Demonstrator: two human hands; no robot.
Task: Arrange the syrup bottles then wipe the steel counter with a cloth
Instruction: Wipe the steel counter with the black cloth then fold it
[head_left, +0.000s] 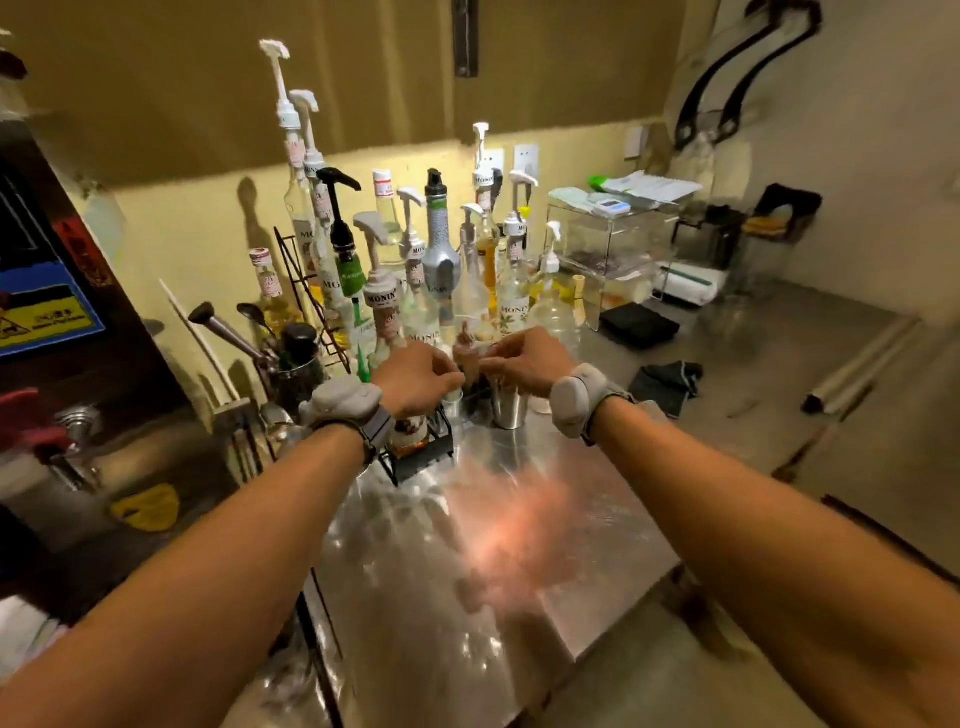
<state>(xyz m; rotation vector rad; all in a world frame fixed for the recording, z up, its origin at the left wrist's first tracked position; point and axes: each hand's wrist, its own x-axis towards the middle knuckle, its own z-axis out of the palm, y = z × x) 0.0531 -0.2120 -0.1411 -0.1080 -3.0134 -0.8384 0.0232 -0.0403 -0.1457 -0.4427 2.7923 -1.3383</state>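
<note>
A small brown bottle (466, 349) is shown upright, long axis vertical, at the front of a crowd of clear glass pump-topped syrup bottles (415, 270) on a shiny steel worktop (483, 545). It is flanked by both hands: the right hand (527, 358) is pinched in a narrow grip at its neck; the left hand (418, 376) is curled just beside it, contact impossible to tell. A dark crumpled cloth (667, 382) is seen lying rightward, nearer the right hand.
</note>
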